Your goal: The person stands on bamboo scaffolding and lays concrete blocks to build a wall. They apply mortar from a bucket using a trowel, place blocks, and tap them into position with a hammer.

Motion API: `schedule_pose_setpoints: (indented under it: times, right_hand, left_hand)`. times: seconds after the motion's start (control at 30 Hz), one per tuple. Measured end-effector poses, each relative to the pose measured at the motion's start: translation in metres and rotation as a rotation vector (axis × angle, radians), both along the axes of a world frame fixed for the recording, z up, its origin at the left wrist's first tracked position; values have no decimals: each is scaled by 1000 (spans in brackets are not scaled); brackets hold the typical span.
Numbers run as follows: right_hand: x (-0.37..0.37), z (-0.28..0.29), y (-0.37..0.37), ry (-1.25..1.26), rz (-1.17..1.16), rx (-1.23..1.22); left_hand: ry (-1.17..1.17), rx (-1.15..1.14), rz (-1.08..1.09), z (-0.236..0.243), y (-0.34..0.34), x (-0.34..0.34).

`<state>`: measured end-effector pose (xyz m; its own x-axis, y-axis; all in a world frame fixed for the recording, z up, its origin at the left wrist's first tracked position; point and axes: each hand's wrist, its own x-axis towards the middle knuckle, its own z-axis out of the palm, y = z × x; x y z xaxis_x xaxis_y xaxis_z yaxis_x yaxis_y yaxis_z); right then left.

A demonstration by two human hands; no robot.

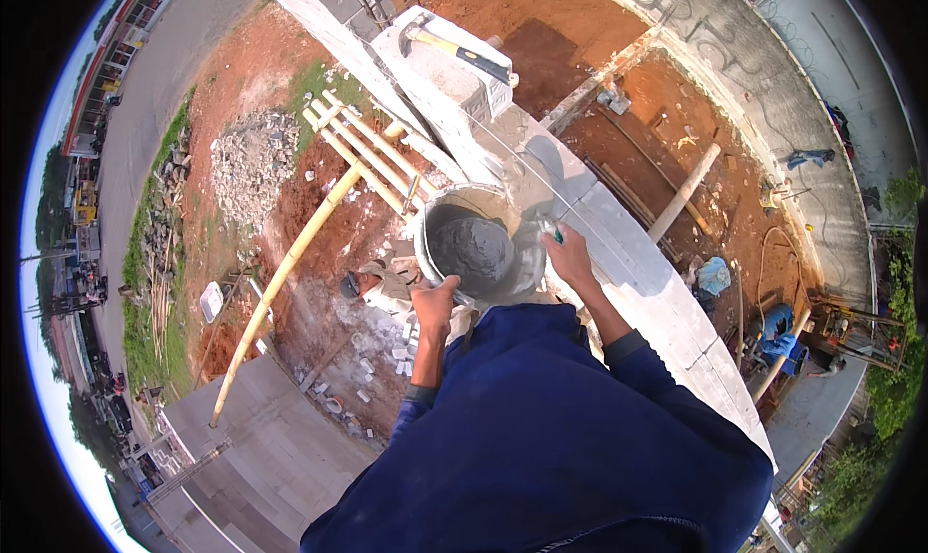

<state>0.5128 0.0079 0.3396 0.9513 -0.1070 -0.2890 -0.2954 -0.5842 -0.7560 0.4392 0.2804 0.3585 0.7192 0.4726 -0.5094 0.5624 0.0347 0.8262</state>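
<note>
A bucket [424, 235] of wet grey mortar [467, 246] is in front of me at the centre, beside the pale block wall top [638, 273]. My left hand [433, 302] is closed on the bucket's near-left rim. My right hand [570, 258] is closed round the green handle of a trowel [530, 246], whose mortar-smeared blade is at the bucket's right side. A thin string runs diagonally over the wall. Farther along it, a hammer with a yellow and black handle [462, 52] lies on a raised block [438, 82].
Bamboo poles [299, 286] form scaffolding left of the wall. A person in a cap [380, 287] is down below on rubble-strewn ground. Red earth with poles [683, 193] and a concrete boundary wall [802, 128] lie at the right. A road [145, 118] runs at far left.
</note>
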Motion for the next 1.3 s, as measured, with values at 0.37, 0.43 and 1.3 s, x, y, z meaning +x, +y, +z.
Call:
schedule_pose_setpoints:
  times: [0.37,0.43,1.3]
  right_hand:
    - [27,-47,-13,-164,-95,-304]
    - [20,-43,-13,-148,-90,-297]
    - [-3,-47,10,329,-725,725]
  left_hand:
    - [-5,-82,-18,23,2,-24]
    - [44,-89,-3,19,8,-25]
    - [101,-27,-152,22,11,-24]
